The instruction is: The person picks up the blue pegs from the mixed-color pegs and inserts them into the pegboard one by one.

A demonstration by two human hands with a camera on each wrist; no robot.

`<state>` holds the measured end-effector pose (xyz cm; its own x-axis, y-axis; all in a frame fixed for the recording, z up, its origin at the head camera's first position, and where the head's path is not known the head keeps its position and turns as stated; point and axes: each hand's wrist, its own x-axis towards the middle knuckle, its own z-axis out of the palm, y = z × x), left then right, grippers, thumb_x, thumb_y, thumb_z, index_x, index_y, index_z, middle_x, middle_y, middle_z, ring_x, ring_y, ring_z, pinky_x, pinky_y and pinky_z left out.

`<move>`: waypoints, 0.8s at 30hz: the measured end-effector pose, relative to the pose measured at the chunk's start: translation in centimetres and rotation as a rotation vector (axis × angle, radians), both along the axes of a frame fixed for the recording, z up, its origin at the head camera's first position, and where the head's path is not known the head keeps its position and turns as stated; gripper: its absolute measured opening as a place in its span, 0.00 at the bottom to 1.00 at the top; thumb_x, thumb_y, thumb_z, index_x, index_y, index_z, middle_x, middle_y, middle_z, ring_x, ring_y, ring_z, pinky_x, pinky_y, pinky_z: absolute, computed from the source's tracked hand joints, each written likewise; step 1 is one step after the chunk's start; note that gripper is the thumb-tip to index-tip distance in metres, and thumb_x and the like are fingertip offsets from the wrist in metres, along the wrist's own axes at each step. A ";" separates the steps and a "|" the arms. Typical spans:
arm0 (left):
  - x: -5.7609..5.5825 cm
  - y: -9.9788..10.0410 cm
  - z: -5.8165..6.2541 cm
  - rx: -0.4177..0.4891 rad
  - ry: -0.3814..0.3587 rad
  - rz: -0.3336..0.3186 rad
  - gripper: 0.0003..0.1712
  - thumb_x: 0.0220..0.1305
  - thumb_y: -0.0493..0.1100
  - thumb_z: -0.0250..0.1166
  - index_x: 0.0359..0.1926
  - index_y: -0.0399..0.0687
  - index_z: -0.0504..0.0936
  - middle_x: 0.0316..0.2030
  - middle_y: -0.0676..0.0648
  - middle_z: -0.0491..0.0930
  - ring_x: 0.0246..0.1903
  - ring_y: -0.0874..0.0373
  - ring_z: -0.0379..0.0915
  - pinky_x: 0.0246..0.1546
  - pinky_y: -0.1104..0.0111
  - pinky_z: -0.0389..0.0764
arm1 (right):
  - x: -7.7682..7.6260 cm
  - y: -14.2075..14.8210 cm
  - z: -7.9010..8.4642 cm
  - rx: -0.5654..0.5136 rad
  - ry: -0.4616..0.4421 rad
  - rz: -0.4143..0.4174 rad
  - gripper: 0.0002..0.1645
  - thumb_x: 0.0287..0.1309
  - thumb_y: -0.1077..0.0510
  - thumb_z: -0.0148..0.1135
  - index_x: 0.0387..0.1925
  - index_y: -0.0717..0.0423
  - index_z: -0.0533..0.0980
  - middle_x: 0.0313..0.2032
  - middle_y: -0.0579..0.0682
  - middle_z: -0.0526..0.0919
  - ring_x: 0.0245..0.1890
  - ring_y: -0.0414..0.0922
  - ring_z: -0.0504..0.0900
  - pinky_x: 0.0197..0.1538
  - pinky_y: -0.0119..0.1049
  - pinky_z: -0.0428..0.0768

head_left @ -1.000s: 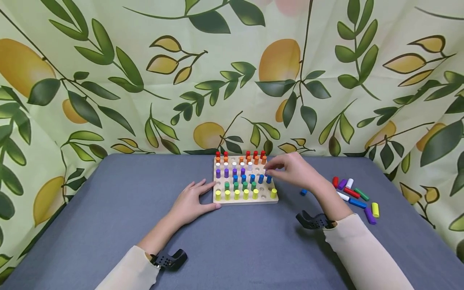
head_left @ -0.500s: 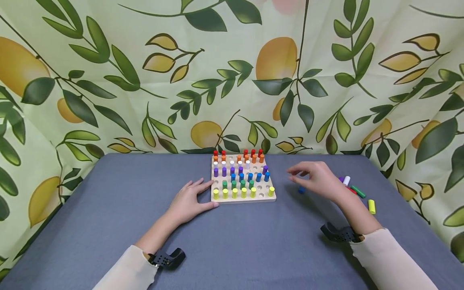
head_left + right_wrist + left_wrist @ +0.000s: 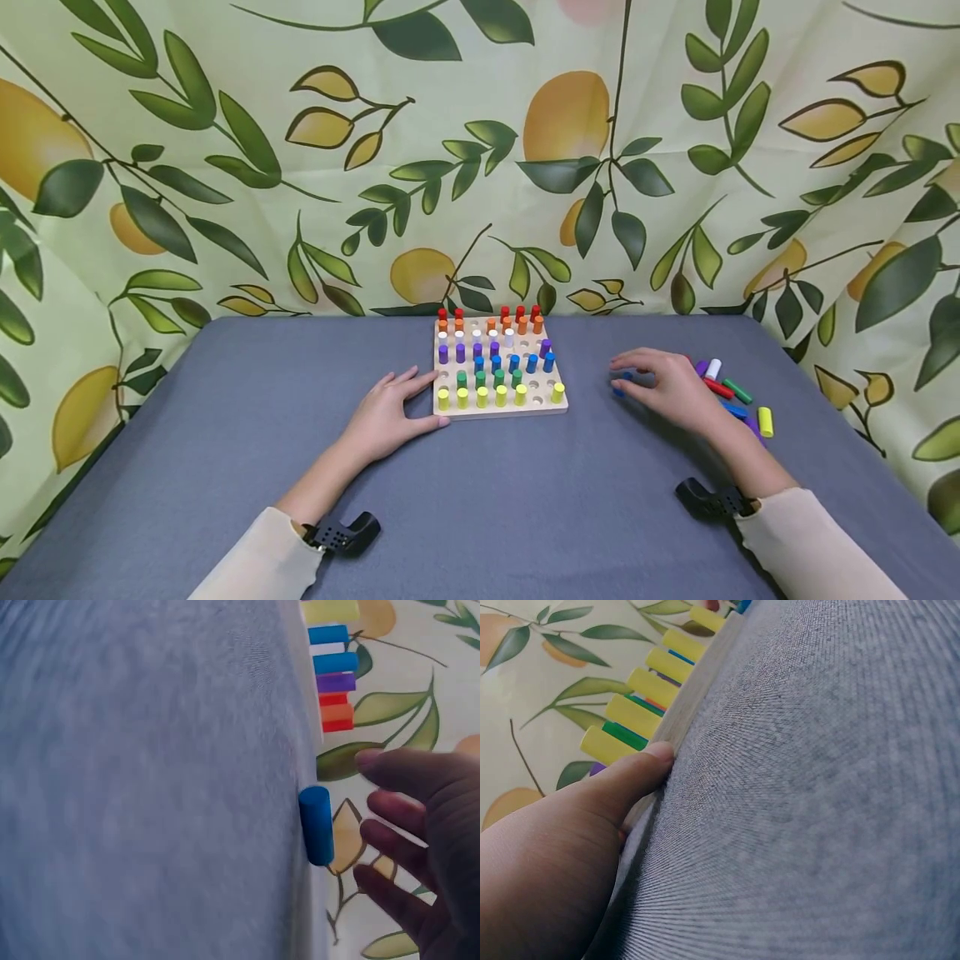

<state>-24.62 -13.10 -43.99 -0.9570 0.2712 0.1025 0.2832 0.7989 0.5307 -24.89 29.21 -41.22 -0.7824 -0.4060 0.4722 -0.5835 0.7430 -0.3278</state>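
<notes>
A wooden pegboard point(image 3: 540, 406) with rows of coloured pegs lies near the table's far edge. My left hand point(image 3: 382, 418) rests at its front left corner, fingers fairly straight; the thumb point(image 3: 656, 754) touches the front edge in the left wrist view. To the board's right, my right hand point(image 3: 671, 387) hovers over a loose blue peg point(image 3: 316, 825), partly hidden by the fingers in the head view. Its thumb and fingers are spread and hold nothing; in the right wrist view a gap separates them from the peg. A purple peg point(image 3: 545, 348) stands at the board's right side.
Behind my right hand lies a loose pile of pegs, among them a yellow peg point(image 3: 765, 422), a green peg point(image 3: 737, 392) and a red peg point(image 3: 718, 388); the hand hides part of it. A patterned cloth point(image 3: 337, 208) hangs behind the grey table point(image 3: 480, 517).
My right hand has let go of the purple peg, now standing in the board, and moved right to the loose blue peg. The left hand stays at the board's corner.
</notes>
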 end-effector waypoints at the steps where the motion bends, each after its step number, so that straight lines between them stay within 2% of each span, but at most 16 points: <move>1: 0.0 0.0 0.0 0.000 0.001 0.000 0.44 0.55 0.65 0.73 0.71 0.58 0.74 0.72 0.35 0.68 0.74 0.29 0.57 0.72 0.36 0.59 | -0.1 0.1 -0.2 -0.003 0.002 -0.008 0.15 0.52 0.64 0.76 0.43 0.58 0.86 0.45 0.54 0.89 0.45 0.52 0.88 0.44 0.51 0.88; 6: 0.0 0.1 -0.1 -0.005 -0.005 0.003 0.44 0.55 0.66 0.73 0.71 0.58 0.74 0.72 0.35 0.68 0.74 0.29 0.56 0.72 0.36 0.59 | -0.4 0.3 -1.5 -0.019 0.016 -0.075 0.16 0.51 0.61 0.78 0.44 0.56 0.87 0.45 0.53 0.90 0.45 0.52 0.88 0.45 0.52 0.87; 11: 0.0 0.1 -0.1 -0.003 -0.001 0.006 0.44 0.55 0.65 0.73 0.71 0.58 0.74 0.72 0.35 0.68 0.74 0.29 0.56 0.72 0.35 0.60 | -0.5 0.1 -2.6 -0.027 0.005 -0.115 0.18 0.51 0.56 0.79 0.45 0.55 0.87 0.47 0.54 0.89 0.49 0.54 0.87 0.50 0.56 0.84; 19: 0.0 0.0 0.0 0.001 -0.004 0.006 0.44 0.55 0.66 0.73 0.71 0.59 0.74 0.72 0.35 0.67 0.74 0.28 0.56 0.71 0.34 0.60 | -0.5 0.2 -3.5 -0.045 0.013 -0.165 0.21 0.48 0.54 0.80 0.45 0.55 0.86 0.47 0.55 0.89 0.50 0.55 0.87 0.52 0.57 0.83; 21: 0.0 0.0 0.0 -0.001 -0.003 0.007 0.44 0.55 0.66 0.73 0.71 0.59 0.73 0.72 0.35 0.67 0.74 0.28 0.56 0.71 0.34 0.60 | -0.5 0.4 -3.6 -0.048 0.025 -0.168 0.21 0.47 0.54 0.81 0.45 0.55 0.86 0.47 0.54 0.89 0.49 0.53 0.87 0.52 0.52 0.83; 24: 0.0 -0.1 0.0 -0.004 -0.004 0.007 0.44 0.55 0.66 0.73 0.71 0.59 0.73 0.72 0.35 0.67 0.74 0.27 0.55 0.70 0.33 0.60 | -0.5 0.5 -3.7 -0.059 0.033 -0.167 0.20 0.48 0.54 0.81 0.44 0.53 0.87 0.46 0.52 0.90 0.49 0.52 0.87 0.53 0.33 0.81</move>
<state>-24.60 -13.16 -43.95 -0.9593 0.2651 0.0973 0.2755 0.8027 0.5289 -25.42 29.74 -44.96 -0.8203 -0.2426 0.5180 -0.4650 0.8102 -0.3569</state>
